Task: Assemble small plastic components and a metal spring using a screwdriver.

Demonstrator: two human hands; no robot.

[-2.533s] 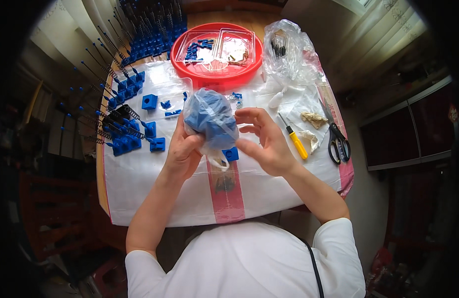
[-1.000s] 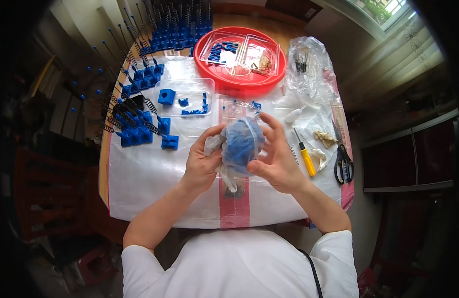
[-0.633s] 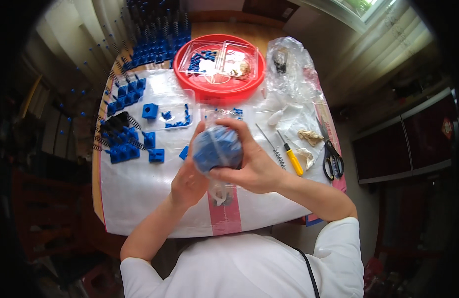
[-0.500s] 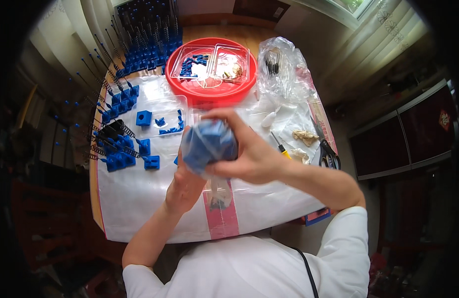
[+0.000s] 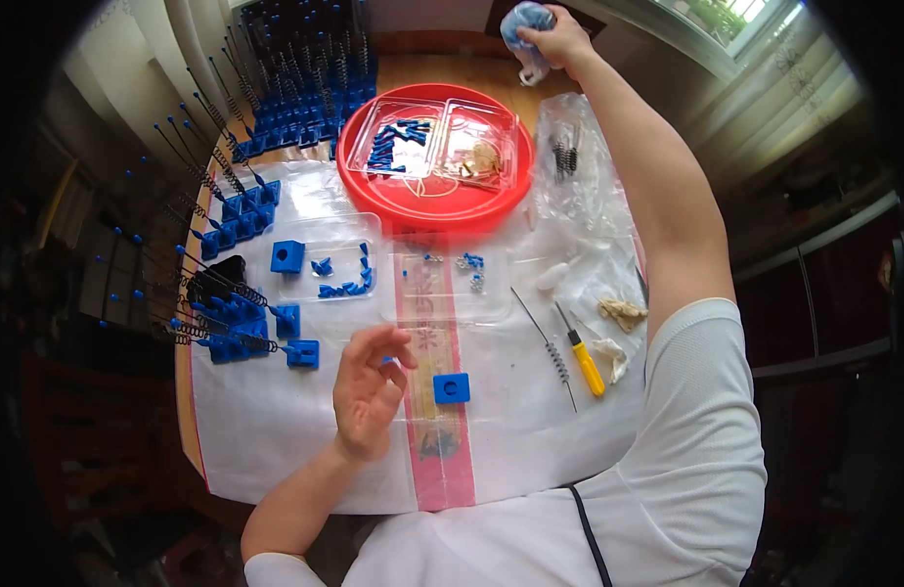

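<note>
Your right hand point(image 5: 566, 41) is up at the far right, and its fingers grip the cloudy bag of blue stuff point(image 5: 523, 27), thumb on top. Your left hand point(image 5: 366, 396) is over the near part of the table point(image 5: 432, 70), fingers loose and bent, with a blue block point(image 5: 452, 388) just right of them.

Blue and red over white

The bag point(image 5: 526, 29) at the upper edge shows pale blue through cloudy film. The block point(image 5: 452, 388) at lower centre and the bases point(image 5: 239, 344) at left are blue; the tray point(image 5: 437, 210) at upper centre is red. The sheet point(image 5: 295, 430) is white with a pink stripe. The screwdriver point(image 5: 589, 370) at right is yellow and black, the springs point(image 5: 565, 158) at upper right black.
</note>
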